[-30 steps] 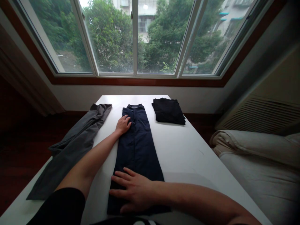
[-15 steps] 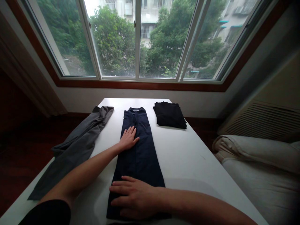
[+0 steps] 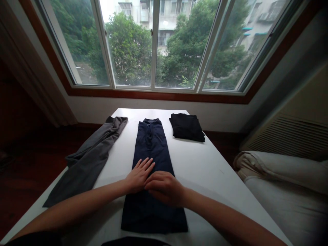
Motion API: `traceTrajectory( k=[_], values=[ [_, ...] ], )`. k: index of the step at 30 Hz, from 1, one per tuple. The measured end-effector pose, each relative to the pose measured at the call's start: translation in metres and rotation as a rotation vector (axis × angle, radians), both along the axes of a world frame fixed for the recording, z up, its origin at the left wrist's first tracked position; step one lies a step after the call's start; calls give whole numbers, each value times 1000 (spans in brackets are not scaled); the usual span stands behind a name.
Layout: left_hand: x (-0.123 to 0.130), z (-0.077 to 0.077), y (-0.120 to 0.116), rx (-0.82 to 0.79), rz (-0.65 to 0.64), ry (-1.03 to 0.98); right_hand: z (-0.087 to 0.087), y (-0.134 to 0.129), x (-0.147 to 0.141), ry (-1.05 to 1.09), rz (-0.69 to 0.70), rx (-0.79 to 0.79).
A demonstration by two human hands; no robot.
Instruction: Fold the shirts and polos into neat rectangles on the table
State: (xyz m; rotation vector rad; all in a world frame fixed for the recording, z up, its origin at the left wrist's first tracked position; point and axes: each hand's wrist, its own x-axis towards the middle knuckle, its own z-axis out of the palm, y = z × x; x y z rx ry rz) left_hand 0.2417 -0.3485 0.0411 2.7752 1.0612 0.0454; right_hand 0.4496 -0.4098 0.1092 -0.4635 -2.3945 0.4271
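Note:
A pair of navy trousers (image 3: pixel 153 143), doubled lengthwise, lies flat on the white table with its waistband at the far end and the hems towards me. My left hand (image 3: pixel 140 176) rests palm down on the middle of the trousers, fingers stretched out. Right beside its fingers is my right hand (image 3: pixel 166 188), over the right half of the legs, with its fingers bent and pressed together. No cloth is seen bunched in that right hand, and its fingertips are partly hidden.
Grey trousers (image 3: pixel 89 160) lie loosely along the left side of the white table (image 3: pixel 212 184). A folded black garment (image 3: pixel 187 127) sits at the far right. Beyond the table are a wall and window; a pale padded seat (image 3: pixel 284 191) stands to the right.
My left hand has slid back along the trousers towards me. My right hand has left the hem end, moved forward to meet the left, and its spread fingers have closed.

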Motion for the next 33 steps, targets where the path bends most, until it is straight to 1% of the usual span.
traceTrajectory(
  k=[2,4,8,11,14,16,19,20,21,22,25,27,30,33],
  values=[
    [-6,0,-25,11,-19,-23,-4,-2,16,-11,-89,-65],
    [-12,3,-50,14,-48,-46,-14,-9,33,-75,-153,-124],
    [-23,16,-87,-47,-185,-33,-35,-33,66,-232,-225,-196],
    [-28,28,-104,-105,-268,-21,-41,-57,83,-319,-236,-262],
    [-32,36,-118,-139,-332,-42,-38,-81,95,-353,-202,-339],
    [-35,41,-126,-175,-409,-63,-36,-95,102,-361,-193,-374],
    [-43,46,-133,-226,-545,-107,-35,-108,115,-374,-230,-397],
    [-48,48,-133,-229,-565,-132,-35,-111,121,-370,-259,-400],
    [-53,50,-131,-219,-557,-162,-36,-113,126,-362,-290,-400],
    [-60,52,-128,-200,-522,-189,-37,-115,131,-351,-317,-398],
    [-82,57,-114,-121,-324,-220,-39,-118,138,-338,-340,-380],
    [-97,59,-105,-102,-228,-188,-42,-118,135,-335,-323,-344],
    [-108,56,-101,-114,-197,-160,-50,-111,121,-317,-326,-240],
    [-108,50,-101,-103,-226,-175,-57,-98,106,-266,-390,-125]
  ],
)
